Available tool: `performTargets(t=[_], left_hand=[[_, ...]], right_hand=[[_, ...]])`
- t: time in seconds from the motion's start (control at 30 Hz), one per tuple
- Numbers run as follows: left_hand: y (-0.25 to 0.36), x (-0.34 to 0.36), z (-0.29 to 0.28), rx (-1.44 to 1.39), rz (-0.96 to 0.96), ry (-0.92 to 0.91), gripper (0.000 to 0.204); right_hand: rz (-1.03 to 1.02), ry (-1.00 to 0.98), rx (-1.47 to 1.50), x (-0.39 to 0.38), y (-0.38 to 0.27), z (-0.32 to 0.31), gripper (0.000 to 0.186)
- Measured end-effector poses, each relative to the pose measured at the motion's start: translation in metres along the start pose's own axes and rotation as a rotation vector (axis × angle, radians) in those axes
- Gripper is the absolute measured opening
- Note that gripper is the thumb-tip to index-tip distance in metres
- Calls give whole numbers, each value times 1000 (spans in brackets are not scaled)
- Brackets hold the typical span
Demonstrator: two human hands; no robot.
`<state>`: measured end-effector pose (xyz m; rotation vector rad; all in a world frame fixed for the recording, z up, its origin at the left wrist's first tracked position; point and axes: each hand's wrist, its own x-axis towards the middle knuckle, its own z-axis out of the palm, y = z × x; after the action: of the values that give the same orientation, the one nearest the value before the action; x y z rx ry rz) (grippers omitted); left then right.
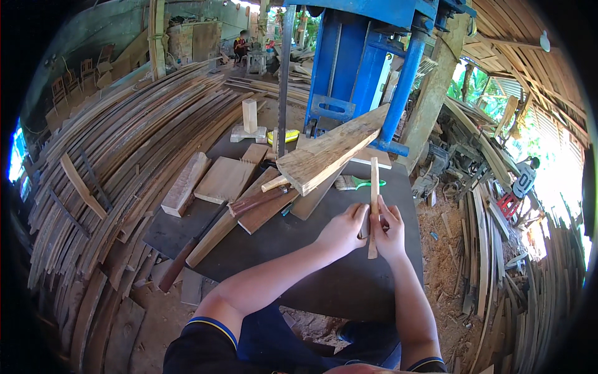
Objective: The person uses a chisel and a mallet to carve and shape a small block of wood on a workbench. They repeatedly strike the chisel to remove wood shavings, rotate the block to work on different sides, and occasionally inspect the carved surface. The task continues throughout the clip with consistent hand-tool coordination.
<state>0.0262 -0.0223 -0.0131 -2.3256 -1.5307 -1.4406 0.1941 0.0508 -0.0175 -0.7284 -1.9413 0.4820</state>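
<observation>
A stick [374, 177] is held over the counter [311, 268]
Near the right edge, it is pinched by the right fingers [390, 217]; the left fingers' [357, 212] hold cannot be told.

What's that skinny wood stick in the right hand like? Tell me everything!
The skinny stick looks like pale, bare wood, long and narrow. It points forward over the dark tabletop, with both ends sticking out. The right hand holds it partway along; the left hand is close beside it, though I can't tell if it's touching.
</observation>
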Motion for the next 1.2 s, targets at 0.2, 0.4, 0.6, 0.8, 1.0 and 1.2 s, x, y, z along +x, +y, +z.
performTargets(t=[0.2, 0.4, 0.6, 0.8, 1.0, 1.2], left_hand=[[-18, 15, -22, 12, -253, 37, 77], [-39, 21, -29, 126, -211, 150, 81], [-14, 8, -6, 53, -17, -11, 81], [-11, 2, 1, 54, 9, -22, 78], [-37, 11, -25, 152, -89, 97, 77], [-17, 9, -14, 102, -50, -13, 83]], right_hand=[[63, -135, -72, -5, -13, 4, 51], [-5, -218, -87, -7, -20, 7, 60], [106, -62, -135, -5, -6, 3, 60], [252, -44, -27, -2, 3, 1, 59], [211, -388, 187, -13, -29, 11, 69], [298, -185, 314, -8, -9, 8, 64]])
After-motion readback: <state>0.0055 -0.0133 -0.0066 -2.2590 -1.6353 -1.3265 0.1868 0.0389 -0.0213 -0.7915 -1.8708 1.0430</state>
